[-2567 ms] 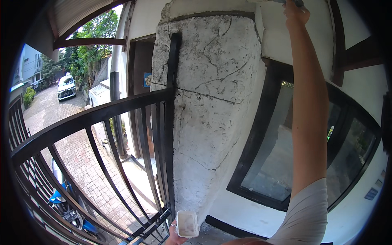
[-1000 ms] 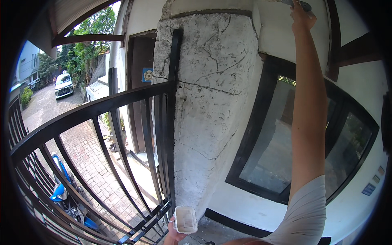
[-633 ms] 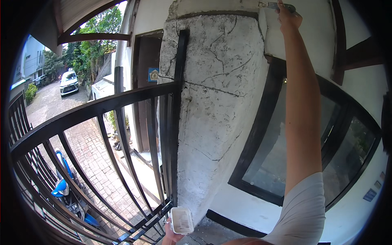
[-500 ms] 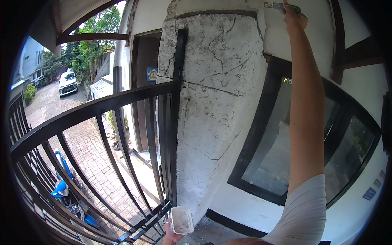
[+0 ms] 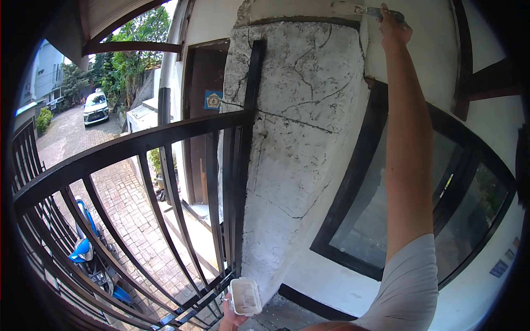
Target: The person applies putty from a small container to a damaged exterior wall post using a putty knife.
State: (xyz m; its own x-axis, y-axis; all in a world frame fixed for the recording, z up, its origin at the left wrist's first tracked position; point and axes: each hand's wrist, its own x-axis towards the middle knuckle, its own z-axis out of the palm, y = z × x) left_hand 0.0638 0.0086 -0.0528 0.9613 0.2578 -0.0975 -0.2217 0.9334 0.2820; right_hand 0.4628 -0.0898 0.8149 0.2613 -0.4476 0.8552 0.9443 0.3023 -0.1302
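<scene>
At the top of the view, my right hand [image 5: 395, 32] is raised high, its fingers wrapped round the dark handle of a putty knife [image 5: 373, 11]. The blade points left and lies at the pale upper wall [image 5: 337, 9], just above the top of a rough, cracked white pillar [image 5: 295, 121]. Whether the blade touches the wall I cannot tell. Low down, my left hand [image 5: 232, 316] grips a small white rectangular plastic tub [image 5: 236, 308] by its left side. Whitish residue coats the tub's inside.
A black metal railing [image 5: 132, 135] runs along the left, its post against the pillar. To the right is a black-framed window [image 5: 359, 256]. Beyond the railing are a paved drive [image 5: 118, 193], a blue motorbike [image 5: 83, 251] and a white car [image 5: 96, 108].
The whole view has shifted slightly, with the pillar now farther right in it. Against the wall, my right hand and the putty knife have moved a little left. The tub stays in my left hand.
</scene>
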